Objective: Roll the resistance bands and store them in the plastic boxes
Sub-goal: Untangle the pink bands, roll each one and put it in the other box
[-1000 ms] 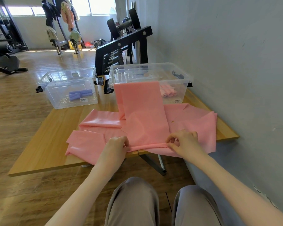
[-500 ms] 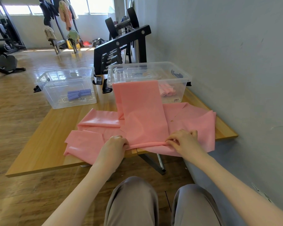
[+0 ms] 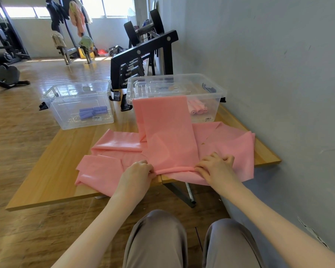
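Note:
A long pink resistance band [image 3: 166, 132] lies lengthwise on the wooden table [image 3: 52, 171], its far end draped up the front of the right clear plastic box [image 3: 217, 89]. Its near end is curled into a thin roll [image 3: 175, 169] at the table's front edge. My left hand [image 3: 137, 175] grips the roll's left end and my right hand [image 3: 215, 167] grips its right end. Other pink bands [image 3: 108, 157] lie flat underneath. Pink rolls [image 3: 196, 109] sit inside the right box. The left clear box [image 3: 52, 93] holds blue rolls [image 3: 92, 112].
A grey wall [image 3: 278, 93] runs close along the right side. A black dumbbell rack [image 3: 141, 53] stands behind the boxes. Gym machines [image 3: 6, 60] stand at the far left on the wooden floor. My knees [image 3: 191, 240] are just below the table's front edge.
The hands stay at the roll's ends with almost no shift. The view has dipped very slightly.

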